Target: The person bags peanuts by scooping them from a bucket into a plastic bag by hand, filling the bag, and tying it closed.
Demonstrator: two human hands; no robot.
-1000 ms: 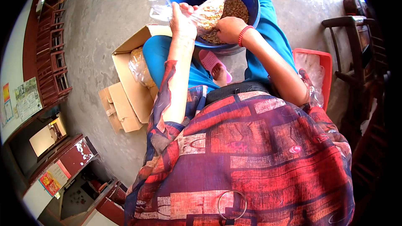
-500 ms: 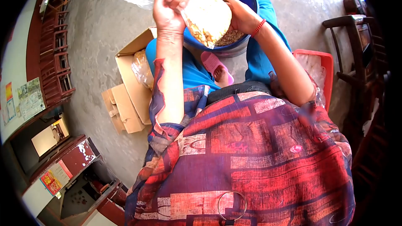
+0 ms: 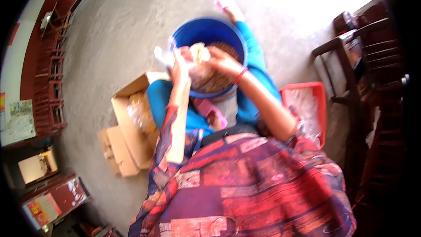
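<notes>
A clear plastic bag (image 3: 201,75) with pale contents is between my hands, over the blue bucket (image 3: 199,24). My left hand (image 3: 180,63) is closed on the gathered top of the bag, and loose clear plastic sticks out past its fingers on the left. My right hand (image 3: 220,61), above a red bracelet, has its fingers bent onto the bag's right side. Motion blur softens the fingers and the bag. Small brownish loose pieces (image 3: 221,83) lie inside the bucket, partly hidden by the bag and my hands.
To the left, an open cardboard box (image 3: 127,109) holds a filled clear bag (image 3: 142,113). A red bin (image 3: 322,118) with clear plastic in it stands to the right, near a dark wooden chair (image 3: 326,48). My legs straddle the bucket on the concrete floor (image 3: 118,30).
My hands have come down with the bag, closer to the bucket, and the bag looks smaller. One leg is now stretched out farther. The whole view has shifted.
</notes>
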